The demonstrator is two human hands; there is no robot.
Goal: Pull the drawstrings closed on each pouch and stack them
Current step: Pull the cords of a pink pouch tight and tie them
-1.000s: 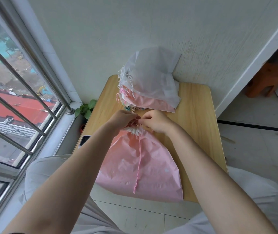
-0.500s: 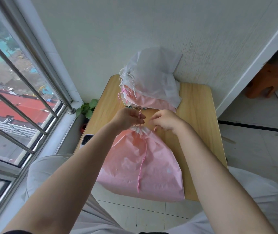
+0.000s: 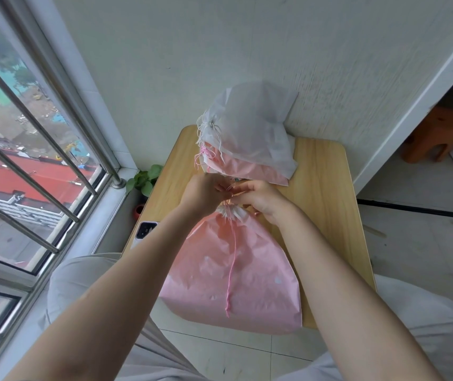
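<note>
A pink drawstring pouch (image 3: 236, 273) lies on the wooden table (image 3: 327, 193), its lower edge hanging over the near side. Its neck (image 3: 230, 213) is gathered tight and a pink drawstring (image 3: 232, 259) trails down over it. My left hand (image 3: 206, 195) and my right hand (image 3: 261, 198) meet just above the neck, each pinching the pink cord between fingertips. Behind them stands a stack of pouches (image 3: 247, 144) against the wall, a white one on top of pink ones, their cords dangling at the left.
A phone (image 3: 144, 233) lies at the table's left edge beside my left forearm. A small green plant (image 3: 144, 181) sits on the floor by the barred window (image 3: 27, 160). An orange stool (image 3: 434, 138) stands at the right behind the wall corner.
My hands, apart half a second ago, have come back together above the gathered neck, both pinching the cord. The pouch has not shifted.
</note>
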